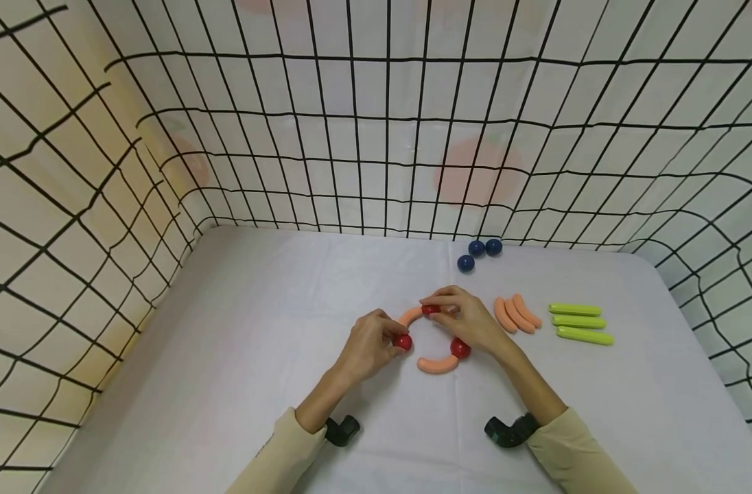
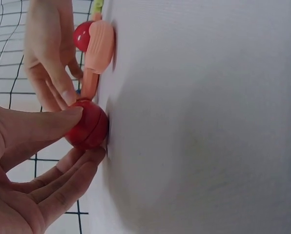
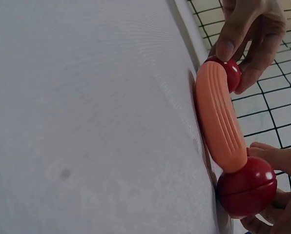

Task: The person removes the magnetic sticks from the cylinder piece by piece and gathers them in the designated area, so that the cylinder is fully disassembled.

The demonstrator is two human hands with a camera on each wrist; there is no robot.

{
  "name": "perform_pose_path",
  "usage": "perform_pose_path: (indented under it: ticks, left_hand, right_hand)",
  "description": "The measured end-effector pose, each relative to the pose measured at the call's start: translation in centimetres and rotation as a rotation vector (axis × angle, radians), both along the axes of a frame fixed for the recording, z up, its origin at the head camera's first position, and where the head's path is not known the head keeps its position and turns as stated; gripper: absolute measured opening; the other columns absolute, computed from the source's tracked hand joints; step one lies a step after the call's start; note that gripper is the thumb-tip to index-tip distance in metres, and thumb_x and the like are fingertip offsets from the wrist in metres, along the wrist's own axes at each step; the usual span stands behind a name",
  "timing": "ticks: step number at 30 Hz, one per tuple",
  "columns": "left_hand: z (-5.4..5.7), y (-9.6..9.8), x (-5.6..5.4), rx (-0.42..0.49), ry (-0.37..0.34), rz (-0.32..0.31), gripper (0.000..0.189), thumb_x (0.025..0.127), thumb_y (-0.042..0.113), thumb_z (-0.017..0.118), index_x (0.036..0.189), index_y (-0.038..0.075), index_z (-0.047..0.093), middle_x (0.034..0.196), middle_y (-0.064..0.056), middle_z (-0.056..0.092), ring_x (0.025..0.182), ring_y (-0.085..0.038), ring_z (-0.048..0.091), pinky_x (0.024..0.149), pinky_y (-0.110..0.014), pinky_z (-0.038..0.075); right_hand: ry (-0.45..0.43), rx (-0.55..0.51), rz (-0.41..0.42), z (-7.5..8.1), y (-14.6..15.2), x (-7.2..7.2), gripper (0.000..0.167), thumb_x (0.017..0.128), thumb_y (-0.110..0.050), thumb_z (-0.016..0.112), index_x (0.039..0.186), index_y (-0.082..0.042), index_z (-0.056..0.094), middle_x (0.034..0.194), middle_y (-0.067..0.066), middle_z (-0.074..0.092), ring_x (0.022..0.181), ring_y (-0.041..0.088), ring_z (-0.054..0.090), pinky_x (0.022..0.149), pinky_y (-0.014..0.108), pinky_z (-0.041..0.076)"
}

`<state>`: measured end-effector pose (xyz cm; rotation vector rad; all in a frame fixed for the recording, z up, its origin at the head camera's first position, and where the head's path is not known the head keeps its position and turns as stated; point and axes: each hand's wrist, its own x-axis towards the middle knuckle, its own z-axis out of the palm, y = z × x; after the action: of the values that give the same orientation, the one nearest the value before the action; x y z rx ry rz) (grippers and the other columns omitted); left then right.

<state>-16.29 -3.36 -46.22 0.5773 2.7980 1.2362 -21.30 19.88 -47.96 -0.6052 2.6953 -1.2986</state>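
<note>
My left hand (image 1: 368,343) pinches a red ball (image 2: 88,126) between thumb and fingers, low at the white cloth. A curved orange stick (image 1: 411,315) runs from that ball toward another red ball (image 1: 429,310), which my right hand (image 1: 465,319) pinches. Nearer me lies a third red ball (image 1: 460,348), just below the right hand, with a grooved orange curved stick (image 3: 219,117) joined to it. That stick's free end points toward the left hand's side. Together the pieces form a partial ring; part of its right side is hidden behind my right hand.
Right of the ring lie three loose orange curved sticks (image 1: 517,314) and three lime-green straight sticks (image 1: 581,322). Three dark blue balls (image 1: 477,249) sit at the back. Black wire mesh (image 1: 387,116) stands around the cloth-covered table (image 1: 259,288).
</note>
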Motion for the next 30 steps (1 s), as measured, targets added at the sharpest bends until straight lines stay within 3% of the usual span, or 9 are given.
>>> perform_pose_path:
  ticks: [13,24,30]
  left_hand:
    - [-0.1,-0.1,-0.1,-0.013,0.012,0.029,0.024,0.081,-0.003,0.085,0.104,0.003,0.081,0.096,-0.012,0.073,0.089,-0.024,0.070,0.079,-0.030,0.057]
    - [-0.4,-0.4,-0.5,-0.003,0.056,0.083,0.029,0.081,-0.005,0.084,0.109,-0.003,0.078,0.101,-0.014,0.076,0.089,-0.025,0.075,0.079,-0.036,0.063]
    - [-0.4,-0.5,-0.6,0.004,0.054,0.076,0.029,0.080,-0.005,0.084,0.109,-0.004,0.078,0.102,-0.015,0.076,0.090,-0.026,0.076,0.078,-0.033,0.062]
  right_hand:
    - [-0.012,0.039,-0.048,-0.1,0.9,1.0,0.024,0.094,-0.010,0.076,0.118,-0.009,0.078,0.107,0.010,0.064,0.098,0.022,0.062,0.081,0.023,0.054]
    - [-0.093,0.154,0.024,1.3,2.2,2.5,0.027,0.094,-0.026,0.077,0.118,-0.013,0.079,0.095,0.001,0.065,0.085,0.014,0.062,0.070,0.024,0.049]
    - [-0.088,0.135,0.042,1.1,1.3,2.3,0.026,0.096,-0.027,0.075,0.118,-0.013,0.078,0.095,-0.001,0.070,0.084,0.012,0.064,0.069,0.022,0.051]
